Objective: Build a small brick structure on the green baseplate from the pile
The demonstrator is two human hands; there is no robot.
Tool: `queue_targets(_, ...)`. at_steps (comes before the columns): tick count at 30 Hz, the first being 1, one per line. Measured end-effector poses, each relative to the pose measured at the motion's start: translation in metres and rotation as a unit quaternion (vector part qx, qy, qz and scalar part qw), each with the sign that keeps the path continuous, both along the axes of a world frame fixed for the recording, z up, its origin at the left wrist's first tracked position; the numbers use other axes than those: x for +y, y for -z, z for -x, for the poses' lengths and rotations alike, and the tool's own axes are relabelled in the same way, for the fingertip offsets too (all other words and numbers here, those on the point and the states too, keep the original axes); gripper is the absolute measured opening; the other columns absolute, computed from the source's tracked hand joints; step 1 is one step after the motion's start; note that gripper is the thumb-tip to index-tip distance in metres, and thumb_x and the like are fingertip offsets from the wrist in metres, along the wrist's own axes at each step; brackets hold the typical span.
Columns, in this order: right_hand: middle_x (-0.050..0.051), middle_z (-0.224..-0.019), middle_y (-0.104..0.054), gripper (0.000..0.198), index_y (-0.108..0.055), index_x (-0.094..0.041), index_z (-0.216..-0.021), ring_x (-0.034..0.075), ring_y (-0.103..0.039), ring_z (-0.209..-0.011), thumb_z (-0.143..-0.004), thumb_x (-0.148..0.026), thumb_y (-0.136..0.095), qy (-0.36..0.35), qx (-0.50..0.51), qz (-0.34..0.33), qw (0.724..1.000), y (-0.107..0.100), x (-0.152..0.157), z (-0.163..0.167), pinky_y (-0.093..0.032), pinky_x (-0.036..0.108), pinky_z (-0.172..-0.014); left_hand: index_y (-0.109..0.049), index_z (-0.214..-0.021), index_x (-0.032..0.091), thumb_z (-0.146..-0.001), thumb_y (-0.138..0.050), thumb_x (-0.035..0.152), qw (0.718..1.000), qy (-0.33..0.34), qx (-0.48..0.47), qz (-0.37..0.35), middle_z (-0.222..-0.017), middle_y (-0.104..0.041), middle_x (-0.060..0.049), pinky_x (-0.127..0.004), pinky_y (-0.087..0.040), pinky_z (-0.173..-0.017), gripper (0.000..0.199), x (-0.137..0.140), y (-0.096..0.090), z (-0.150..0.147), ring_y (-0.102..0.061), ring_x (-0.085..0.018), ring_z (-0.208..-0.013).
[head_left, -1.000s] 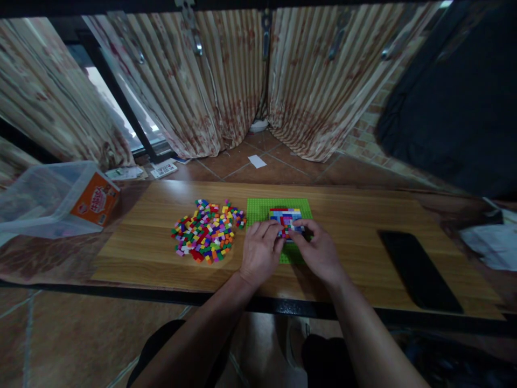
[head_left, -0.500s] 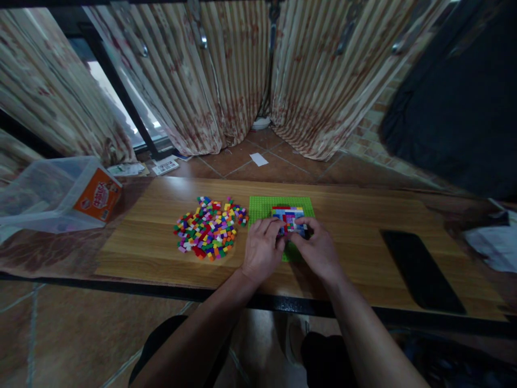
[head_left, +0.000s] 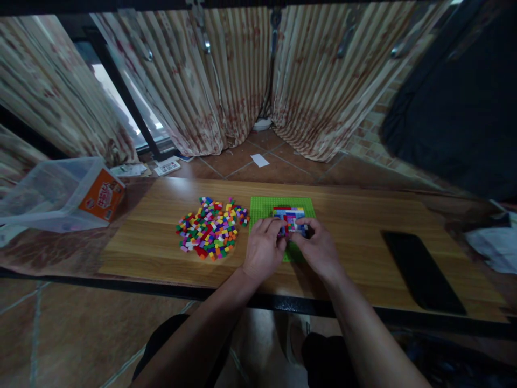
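Observation:
A small structure of coloured toy bricks, with red, yellow, white and blue parts, stands on the green baseplate. My left hand has its fingers curled against the structure's left side. From the right, my right hand grips it, thumb at the near side and index finger along the right edge. The hands cover the near part of the structure and much of the plate. Whether a loose brick is between the fingertips is too small to tell.
Left of the plate lies a heap of loose coloured bricks on the wooden table. A black phone-like slab is on the right. A clear plastic bin with an orange label stands at the far left. Striped curtains hang behind.
The view has shifted very slightly. Both hands stay at the brick structure, with no clear change in their grip.

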State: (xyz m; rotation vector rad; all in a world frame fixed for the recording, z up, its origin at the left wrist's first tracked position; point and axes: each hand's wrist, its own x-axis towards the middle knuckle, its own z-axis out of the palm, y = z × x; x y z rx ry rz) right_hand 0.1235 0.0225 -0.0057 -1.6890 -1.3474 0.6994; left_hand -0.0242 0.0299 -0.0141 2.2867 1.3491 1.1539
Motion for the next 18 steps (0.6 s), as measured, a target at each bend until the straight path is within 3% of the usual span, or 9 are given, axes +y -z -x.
queue_targets(6,0.006,-0.096,-0.067,0.032,-0.065,-0.023,-0.097,0.024,-0.061,-0.087,-0.074,-0.046,-0.063,-0.018,-0.018,-0.006,1.0,0.0,-0.002,-0.005,-0.044,0.04,-0.083,-0.059,-0.115,0.018,-0.072,-0.054,0.002,0.999,0.015,-0.039,0.011,-0.116,-0.065,-0.008,-0.038,-0.05,-0.096,0.046,0.001,-0.008,0.009,-0.059,-0.022,-0.107)
queue_targets(9,0.007,-0.097,-0.067,0.032,-0.066,-0.023,-0.096,0.025,-0.061,-0.089,-0.075,-0.047,-0.062,-0.018,-0.021,-0.008,1.0,0.0,-0.002,-0.006,-0.044,0.041,-0.083,-0.06,-0.113,0.017,-0.07,-0.051,-0.001,0.999,-0.04,-0.031,0.019,-0.112,-0.066,-0.007,-0.036,-0.051,-0.094,0.047,0.008,-0.012,0.02,-0.06,-0.021,-0.106)
queue_targets(13,0.007,-0.099,-0.068,0.033,-0.066,-0.023,-0.098,0.025,-0.062,-0.091,-0.077,-0.048,-0.061,-0.018,-0.024,-0.006,1.0,0.002,-0.002,-0.006,-0.043,0.041,-0.085,-0.063,-0.107,0.016,-0.079,-0.051,0.007,0.99,-0.136,0.042,0.023,-0.104,-0.067,-0.008,-0.041,-0.049,-0.095,0.032,0.024,-0.012,0.042,-0.06,-0.024,-0.103)
queue_targets(18,0.007,-0.096,-0.067,0.033,-0.066,-0.023,-0.095,0.025,-0.061,-0.087,-0.078,-0.049,-0.059,-0.021,-0.031,0.01,0.999,-0.002,-0.005,-0.003,-0.044,0.039,-0.082,-0.068,-0.099,0.017,-0.085,-0.056,0.017,0.973,-0.15,0.173,0.042,-0.107,-0.066,-0.009,-0.045,-0.045,-0.098,0.019,0.032,-0.011,0.058,-0.057,-0.026,-0.106)
